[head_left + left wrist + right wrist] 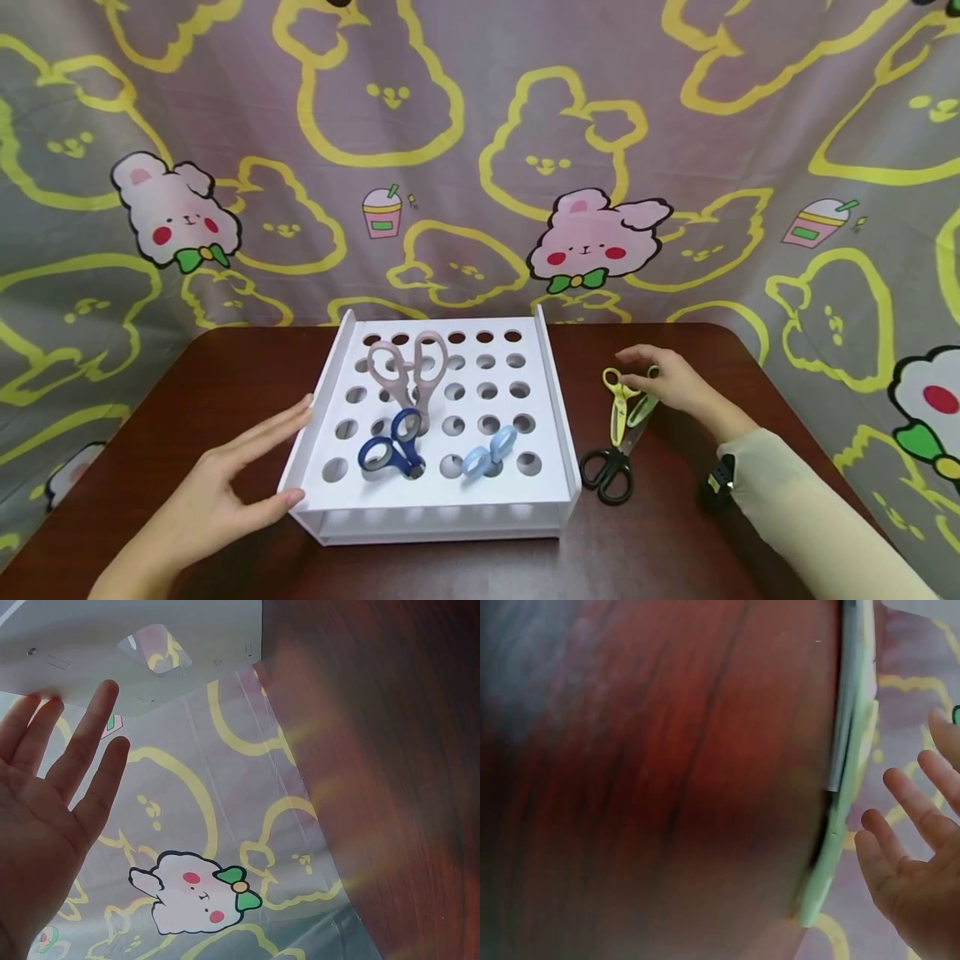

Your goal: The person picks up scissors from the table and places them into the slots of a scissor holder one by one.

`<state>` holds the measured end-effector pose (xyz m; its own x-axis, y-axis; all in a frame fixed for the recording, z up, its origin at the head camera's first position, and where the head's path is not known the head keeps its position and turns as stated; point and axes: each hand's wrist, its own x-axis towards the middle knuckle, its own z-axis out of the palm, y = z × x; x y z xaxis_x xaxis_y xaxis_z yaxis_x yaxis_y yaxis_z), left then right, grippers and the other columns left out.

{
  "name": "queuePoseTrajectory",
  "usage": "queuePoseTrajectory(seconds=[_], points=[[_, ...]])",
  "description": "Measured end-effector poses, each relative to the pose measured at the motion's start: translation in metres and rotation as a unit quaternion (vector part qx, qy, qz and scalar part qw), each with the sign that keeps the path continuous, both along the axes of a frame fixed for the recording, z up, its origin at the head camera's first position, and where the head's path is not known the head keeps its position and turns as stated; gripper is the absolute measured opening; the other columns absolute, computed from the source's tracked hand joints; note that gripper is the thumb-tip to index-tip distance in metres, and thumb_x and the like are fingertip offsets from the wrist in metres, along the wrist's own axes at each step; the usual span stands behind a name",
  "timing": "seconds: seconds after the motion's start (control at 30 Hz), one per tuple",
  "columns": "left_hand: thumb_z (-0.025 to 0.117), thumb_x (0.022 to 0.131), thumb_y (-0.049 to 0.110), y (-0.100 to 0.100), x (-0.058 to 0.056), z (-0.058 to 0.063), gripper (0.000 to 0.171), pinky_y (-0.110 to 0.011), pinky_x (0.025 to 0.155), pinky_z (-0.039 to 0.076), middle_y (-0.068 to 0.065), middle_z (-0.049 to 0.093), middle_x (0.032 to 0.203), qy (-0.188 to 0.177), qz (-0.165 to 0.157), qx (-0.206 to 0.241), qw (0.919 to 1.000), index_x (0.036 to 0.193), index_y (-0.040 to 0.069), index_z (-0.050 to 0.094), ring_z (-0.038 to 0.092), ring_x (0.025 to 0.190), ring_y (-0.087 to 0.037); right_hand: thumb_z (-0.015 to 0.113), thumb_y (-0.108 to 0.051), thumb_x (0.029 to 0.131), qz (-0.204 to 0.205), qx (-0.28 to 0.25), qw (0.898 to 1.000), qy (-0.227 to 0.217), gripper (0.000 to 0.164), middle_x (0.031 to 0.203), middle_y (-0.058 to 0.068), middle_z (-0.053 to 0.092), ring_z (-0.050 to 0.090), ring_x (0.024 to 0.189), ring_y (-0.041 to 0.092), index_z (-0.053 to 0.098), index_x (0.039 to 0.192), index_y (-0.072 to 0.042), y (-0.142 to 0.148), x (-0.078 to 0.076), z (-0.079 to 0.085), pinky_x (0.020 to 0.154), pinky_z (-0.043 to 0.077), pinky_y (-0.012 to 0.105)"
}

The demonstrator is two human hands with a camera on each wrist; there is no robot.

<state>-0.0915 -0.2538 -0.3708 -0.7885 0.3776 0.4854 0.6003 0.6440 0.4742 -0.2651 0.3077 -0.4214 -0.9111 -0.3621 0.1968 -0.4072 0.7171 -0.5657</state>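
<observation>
My left hand (213,492) touches the left side wall of a white rack (442,493) with its fingers straight and thumb apart. In the left wrist view its fingertips reach the rack's edge. Three pairs of scissors stand handles up in the rack's holes: greyish-pink scissors (424,390), navy scissors (406,454) and light blue scissors (476,462). Right of the rack, yellow scissors (618,423), light green scissors (642,410) and black-handled scissors (617,459) lie overlapping. Above them hovers my right hand (667,385), fingers loosely spread; in the right wrist view they stand apart from the green handle (826,885).
The rack has rows of round holes and raised walls at both sides. It stands on a dark reddish-brown table (660,550). A curtain (465,133) with yellow bunny outlines hangs behind. A dark wrist device (722,475) sits at the right sleeve.
</observation>
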Motion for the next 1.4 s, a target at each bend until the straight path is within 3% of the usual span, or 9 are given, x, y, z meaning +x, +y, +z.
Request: queuePoseTrajectory(seconds=[0.17,0.3,0.57,0.8,0.97,1.23,1.4], points=[[0.09,0.067,0.008,0.001,0.0,0.0,0.084,-0.002,0.106,0.028,-0.003,0.05,0.152,-0.003,0.003,0.0,1.0,0.143,0.013,0.055,0.041,0.139,0.007,0.078,-0.015,0.084,0.011,0.028,1.0,0.009,0.047,0.118,0.026,0.067,0.063,0.109,0.042,0.064,0.123,0.007,-0.002,-0.003,-0.005,0.092,0.05,0.056],[0.09,0.067,0.008,0.001,0.0,0.0,0.084,-0.002,0.106,0.028,-0.002,0.05,0.152,-0.004,0.003,0.002,1.0,0.143,0.013,0.055,0.041,0.139,0.007,0.08,-0.019,0.083,0.012,0.062,0.998,0.029,0.046,0.112,0.024,0.069,0.064,0.103,0.039,0.068,0.118,0.006,-0.004,-0.006,-0.007,0.088,0.051,0.053],[0.09,0.067,0.007,-0.001,-0.001,-0.001,0.083,-0.003,0.107,0.028,-0.004,0.05,0.152,0.0,-0.001,0.0,1.0,0.142,0.011,0.056,0.041,0.139,0.006,0.08,-0.028,0.083,0.028,0.094,0.995,-0.012,0.059,0.117,0.022,0.064,0.054,0.107,0.042,0.062,0.128,0.005,-0.013,-0.007,-0.005,0.092,0.041,0.057],[0.089,0.066,0.005,-0.002,0.0,-0.002,0.082,-0.004,0.108,0.028,-0.007,0.05,0.151,-0.008,0.002,0.004,1.0,0.141,0.009,0.056,0.04,0.14,0.005,0.082,-0.029,0.081,0.036,0.107,0.993,-0.029,0.066,0.116,0.022,0.061,0.05,0.105,0.039,0.059,0.132,0.006,-0.019,-0.008,-0.004,0.086,0.041,0.05],[0.089,0.066,0.005,-0.002,0.0,-0.003,0.082,-0.005,0.108,0.029,-0.008,0.051,0.151,-0.008,0.002,0.004,1.0,0.141,0.008,0.056,0.041,0.139,0.005,0.082,-0.027,0.081,0.021,0.113,0.993,-0.034,0.056,0.109,0.017,0.061,0.048,0.099,0.034,0.065,0.126,0.003,-0.02,-0.01,-0.008,0.078,0.04,0.041],[0.089,0.067,0.006,-0.002,-0.001,-0.003,0.081,-0.004,0.108,0.028,-0.006,0.051,0.151,-0.003,0.004,-0.003,1.0,0.141,0.009,0.056,0.04,0.14,0.006,0.081,-0.016,0.079,0.023,0.11,0.994,-0.015,0.039,0.098,0.016,0.06,0.052,0.09,0.032,0.069,0.113,0.001,-0.025,-0.01,-0.005,0.076,0.041,0.043],[0.089,0.067,0.006,-0.001,0.0,-0.002,0.081,-0.004,0.108,0.028,-0.006,0.051,0.151,-0.005,0.003,-0.002,1.0,0.141,0.009,0.056,0.04,0.14,0.006,0.078,-0.011,0.08,0.025,0.099,0.994,-0.037,0.036,0.101,0.016,0.06,0.051,0.093,0.032,0.067,0.113,0.0,-0.029,-0.007,-0.006,0.075,0.043,0.041]])
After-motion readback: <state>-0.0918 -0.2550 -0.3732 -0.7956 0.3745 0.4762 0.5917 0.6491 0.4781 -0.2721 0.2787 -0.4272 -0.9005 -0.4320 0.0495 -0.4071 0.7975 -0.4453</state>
